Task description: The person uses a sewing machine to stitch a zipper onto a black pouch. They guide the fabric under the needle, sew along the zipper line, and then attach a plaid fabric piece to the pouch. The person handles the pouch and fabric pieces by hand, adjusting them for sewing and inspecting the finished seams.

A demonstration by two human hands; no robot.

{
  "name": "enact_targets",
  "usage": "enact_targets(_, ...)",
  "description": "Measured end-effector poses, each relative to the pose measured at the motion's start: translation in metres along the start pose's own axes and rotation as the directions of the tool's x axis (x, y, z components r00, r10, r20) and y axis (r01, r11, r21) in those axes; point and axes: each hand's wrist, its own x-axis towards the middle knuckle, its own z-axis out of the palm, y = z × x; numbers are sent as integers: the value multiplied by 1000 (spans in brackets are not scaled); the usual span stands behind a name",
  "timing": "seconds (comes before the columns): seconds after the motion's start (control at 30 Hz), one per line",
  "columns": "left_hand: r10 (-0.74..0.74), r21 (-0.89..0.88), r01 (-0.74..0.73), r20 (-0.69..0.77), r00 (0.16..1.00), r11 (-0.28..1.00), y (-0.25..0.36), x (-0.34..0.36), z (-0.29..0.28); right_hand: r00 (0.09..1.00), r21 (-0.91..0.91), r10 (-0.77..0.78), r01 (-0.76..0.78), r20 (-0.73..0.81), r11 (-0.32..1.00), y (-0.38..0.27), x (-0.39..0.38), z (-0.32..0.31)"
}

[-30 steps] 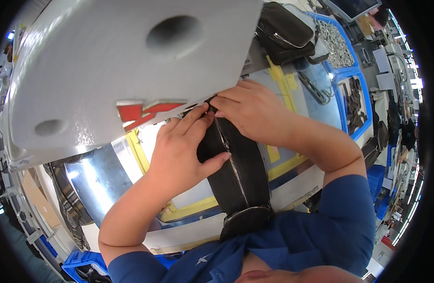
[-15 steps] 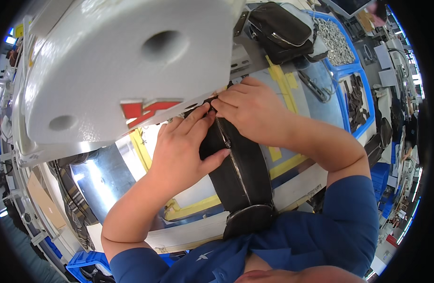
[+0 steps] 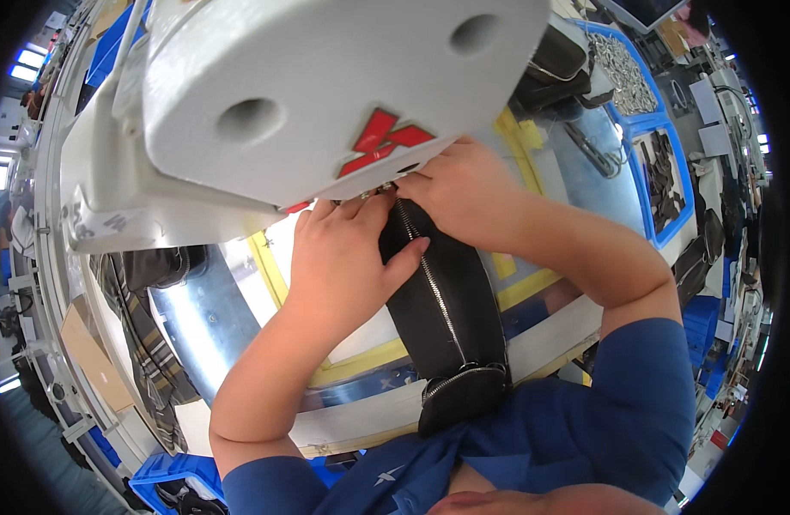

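And here at the bench [image 3: 549, 335], a big white machine head [image 3: 318, 77] looms over the work, a red angular emblem [image 3: 376, 130] on its face and dark scribbled marks [image 3: 101, 225] low on its left side. Below it, the black fabric piece [image 3: 472, 296] runs from under the machine toward the person's chest, its silver zipper [image 3: 444, 311] straight down the middle, a curved zip [image 3: 464, 369] across the near end. Left hand [image 3: 339, 266]: grip spread, fingers forward, thumb out on the fabric beside the teeth. Right hand [image 3: 468, 202], just across from it, fingers bent at the far end; whether that grip is pinching, I can't tell, the tips are partly hidden. A small white logo [image 3: 388, 475] sits on the blue shirt [image 3: 541, 438]. Over on the right, silver metal pieces [image 3: 622, 77] fill a blue tray [image 3: 657, 118], the snips [image 3: 588, 148] lying near it.
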Motion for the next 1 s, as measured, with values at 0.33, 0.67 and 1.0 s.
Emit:
enact_targets(0.33, -17, 29, 17, 23, 1000, 999, 3, 1, 3, 1000, 22, 10, -11, 23, 1000, -1, 0, -9)
enact_targets(0.67, -40, 59, 37, 46, 998, 998, 3, 1, -1, 999, -30, -30, 31, 42, 999, -9, 3, -4)
enact_targets(1.0, 43, 179, -37, -28, 999, 983, 9, -9, 15, 999, 25, -22, 22, 28, 999, -7, -8, -3)
